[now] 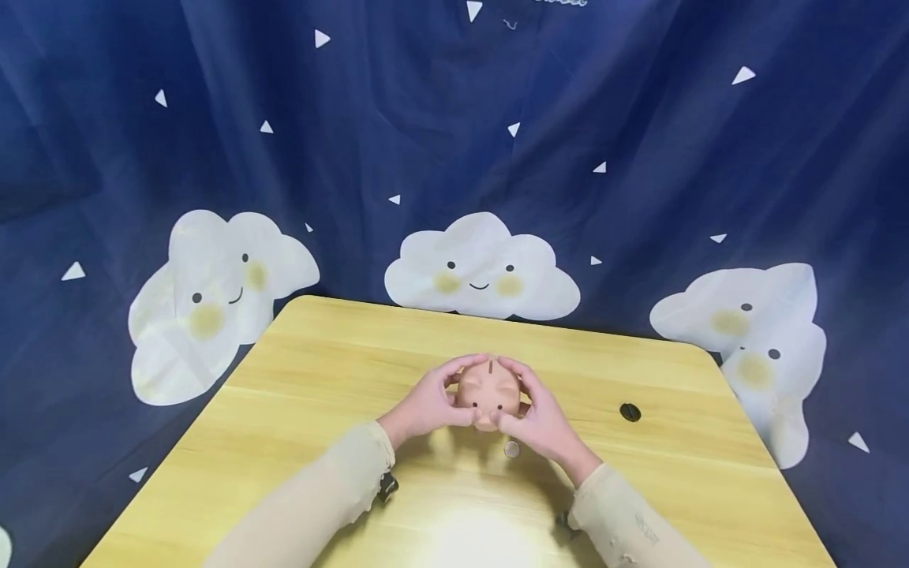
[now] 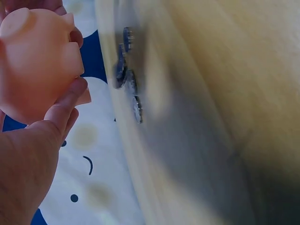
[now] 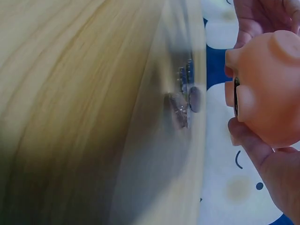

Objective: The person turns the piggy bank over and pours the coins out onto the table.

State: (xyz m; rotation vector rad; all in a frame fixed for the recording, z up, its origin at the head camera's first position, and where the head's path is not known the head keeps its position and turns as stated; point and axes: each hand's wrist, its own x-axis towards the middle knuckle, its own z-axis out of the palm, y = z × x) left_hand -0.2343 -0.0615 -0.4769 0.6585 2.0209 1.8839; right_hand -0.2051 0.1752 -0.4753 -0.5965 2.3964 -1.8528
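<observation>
A pink piggy bank [image 1: 488, 386] is held upright between both hands, its coin slot on top and its snout toward me. My left hand [image 1: 430, 402] grips its left side, fingers curled round the back and thumb at the face. On the other side my right hand [image 1: 541, 418] grips it in the same way. Both wrist views show the piggy bank [image 2: 35, 61] raised above the table. Between its feet, a dark thin edge [image 3: 236, 96] shows on the underside. Beneath it are several blurred silvery coins [image 2: 131, 82], and one coin [image 1: 512, 450] shows near the right thumb.
A black round plug [image 1: 630, 412] lies on the wooden table [image 1: 341, 379] to the right. Behind the table's far edge hangs a dark blue curtain [image 1: 440, 158] printed with smiling clouds and white triangles. Bright glare lies on the table's near middle.
</observation>
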